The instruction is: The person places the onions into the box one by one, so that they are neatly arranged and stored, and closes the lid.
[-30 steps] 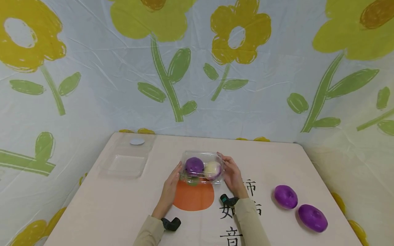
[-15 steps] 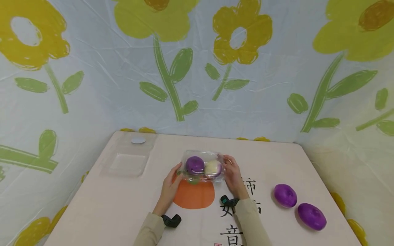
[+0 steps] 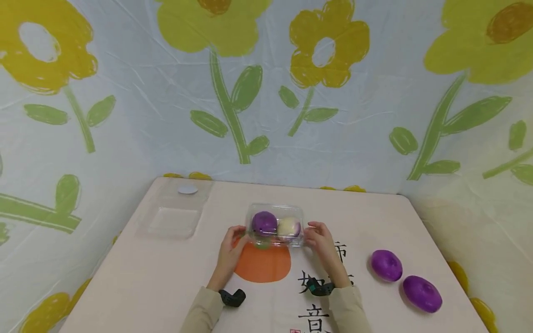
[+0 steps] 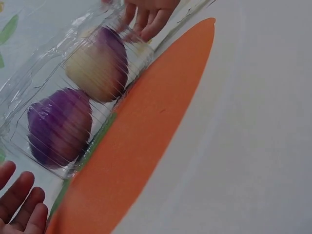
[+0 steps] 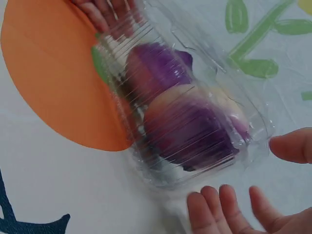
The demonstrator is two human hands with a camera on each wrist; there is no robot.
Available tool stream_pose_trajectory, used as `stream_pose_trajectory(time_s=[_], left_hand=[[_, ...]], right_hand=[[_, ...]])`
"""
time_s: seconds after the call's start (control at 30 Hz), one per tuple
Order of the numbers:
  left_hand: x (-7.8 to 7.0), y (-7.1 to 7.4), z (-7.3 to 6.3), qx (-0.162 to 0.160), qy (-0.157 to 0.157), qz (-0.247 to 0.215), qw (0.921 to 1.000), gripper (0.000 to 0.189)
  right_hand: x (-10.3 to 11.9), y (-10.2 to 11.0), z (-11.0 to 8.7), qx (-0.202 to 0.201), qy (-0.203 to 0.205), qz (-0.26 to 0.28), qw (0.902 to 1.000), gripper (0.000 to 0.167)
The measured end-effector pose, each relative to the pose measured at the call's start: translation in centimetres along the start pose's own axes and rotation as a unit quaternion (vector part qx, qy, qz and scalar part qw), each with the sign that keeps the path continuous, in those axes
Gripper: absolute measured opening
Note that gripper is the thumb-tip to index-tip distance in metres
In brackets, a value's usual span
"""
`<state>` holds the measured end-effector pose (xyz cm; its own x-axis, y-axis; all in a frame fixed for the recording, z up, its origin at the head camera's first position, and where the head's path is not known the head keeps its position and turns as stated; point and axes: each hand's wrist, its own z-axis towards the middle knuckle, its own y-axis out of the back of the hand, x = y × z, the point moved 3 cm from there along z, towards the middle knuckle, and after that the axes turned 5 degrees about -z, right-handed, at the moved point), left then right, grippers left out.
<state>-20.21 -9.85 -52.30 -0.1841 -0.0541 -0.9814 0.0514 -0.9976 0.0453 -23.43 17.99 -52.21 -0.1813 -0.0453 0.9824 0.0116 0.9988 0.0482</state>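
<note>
A lidded clear plastic box (image 3: 275, 206) sits on the table before me. Inside lie a round purple fruit-like piece (image 3: 264, 223) and a cream-and-purple one (image 3: 288, 227), also visible through the ribbed wall in both wrist views. At the box's left end is my left hand (image 3: 229, 252), its fingers loosely bent beside the lower corner; the left wrist view shows the fingers (image 4: 20, 197) just off the plastic. My right hand (image 3: 326, 249) stays by the right end. In the right wrist view, its spread fingers (image 5: 202, 214) and thumb (image 5: 295, 145) hold nothing.
An open clear plastic box (image 3: 172, 222) with a white label on its lid stands at the back left. Two purple oval pieces (image 3: 386, 265) (image 3: 422, 294) lie at the right. The tabletop (image 3: 137, 277) bears an orange print and black characters, with a flowered cloth (image 3: 354, 138) behind.
My right hand has come off the box's right end and drawn back toward me. My left hand has slid slightly nearer along its side. The box has hardly moved.
</note>
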Motion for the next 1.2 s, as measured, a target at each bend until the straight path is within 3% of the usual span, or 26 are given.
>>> stream_pose_trajectory(time_s=[0.07,0.17,0.3,0.43,0.57,0.73,0.97,1.2], left_hand=[[-0.1,0.0,-0.1,-0.006,-0.003,0.014,0.9999,0.019],[0.0,0.0,-0.1,-0.008,-0.009,0.019,0.9998,0.008],[0.3,-0.2,-0.1,0.021,-0.016,0.006,0.9996,0.018],[0.5,-0.3,0.0,0.047,-0.027,-0.008,0.9985,0.027],[0.6,-0.4,0.2,0.059,-0.015,-0.031,0.9977,0.029],[0.7,-0.5,0.7,0.068,0.025,-0.042,0.9964,0.029],[3.7,-0.6,1.4,0.064,0.073,-0.052,0.9939,0.028],[4.3,0.2,1.3,0.078,0.096,-0.102,0.9871,0.029]], right_hand=[[-0.2,0.2,-0.3,0.018,-0.016,0.001,0.9997,0.024],[-0.5,0.4,-0.7,0.088,-0.031,0.004,0.9956,0.014],[-1.2,0.6,-0.8,0.194,-0.022,0.021,0.9806,0.024],[-1.9,0.5,-0.7,0.257,-0.003,0.031,0.9659,0.027],[-2.4,0.1,-0.6,0.265,-0.006,0.037,0.9635,0.027],[-2.4,-0.3,-0.7,0.241,-0.021,0.041,0.9694,0.03],[-2.5,-0.6,-0.8,0.228,-0.013,0.045,0.9726,0.032],[-3.0,-0.4,-0.7,0.244,0.012,0.074,0.9669,0.033]])
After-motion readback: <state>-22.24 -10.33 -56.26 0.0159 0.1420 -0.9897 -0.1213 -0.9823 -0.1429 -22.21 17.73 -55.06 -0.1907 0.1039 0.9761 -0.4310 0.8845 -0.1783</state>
